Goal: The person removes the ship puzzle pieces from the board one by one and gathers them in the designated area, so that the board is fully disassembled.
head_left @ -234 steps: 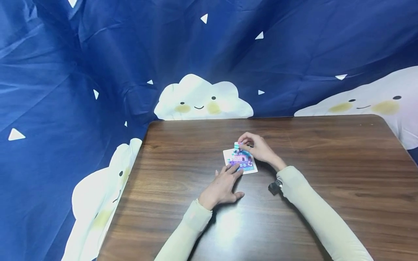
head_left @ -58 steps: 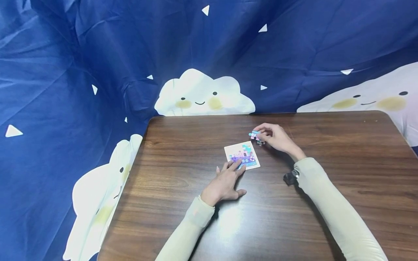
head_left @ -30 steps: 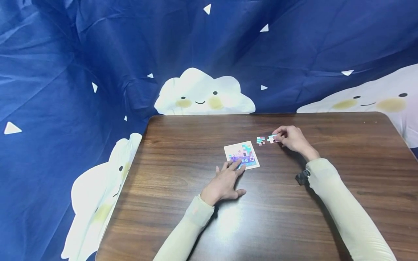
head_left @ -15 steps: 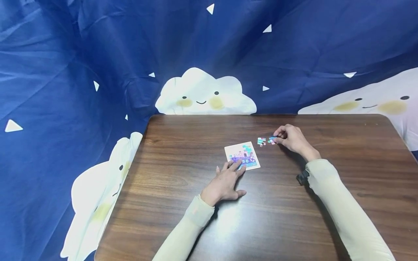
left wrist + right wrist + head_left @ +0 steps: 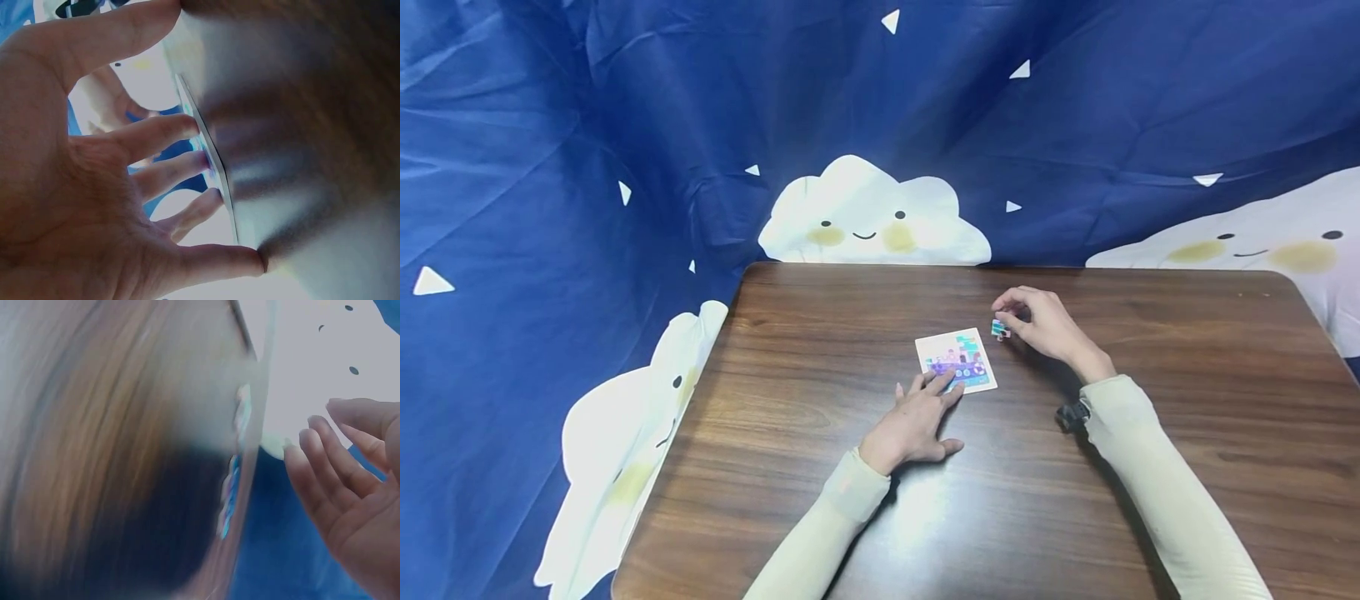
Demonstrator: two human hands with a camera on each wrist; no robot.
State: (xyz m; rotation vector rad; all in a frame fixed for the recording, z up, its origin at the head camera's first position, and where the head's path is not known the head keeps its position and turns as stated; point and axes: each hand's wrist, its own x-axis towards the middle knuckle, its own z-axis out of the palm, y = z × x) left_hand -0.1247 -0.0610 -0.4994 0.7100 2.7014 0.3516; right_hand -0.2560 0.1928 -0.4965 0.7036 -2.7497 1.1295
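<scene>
My left hand (image 5: 913, 427) lies spread with its fingertips on the near edge of a small square puzzle board (image 5: 928, 346) printed with a purple and blue picture. In the left wrist view its straight fingers (image 5: 172, 172) meet the thin edge of the board (image 5: 219, 164). Just right of the board, my right hand (image 5: 1048, 325) hovers over a puzzle piece (image 5: 998, 327), thumb and forefinger apart. The right wrist view shows two loose pieces, a pale piece (image 5: 243, 412) and a blue and pink piece (image 5: 229, 497), on the table, with nothing between the fingers (image 5: 315, 481).
A brown wood-grain table (image 5: 805, 358) lies under both hands. Behind it and on the left hangs a blue curtain (image 5: 647, 125) with smiling white clouds (image 5: 865, 212). A small black device (image 5: 1071, 416) sits at the right wrist.
My right hand, which held a puzzle piece and set it at the right, has let it go and moved left over the other piece. The left hand has stayed on the board.
</scene>
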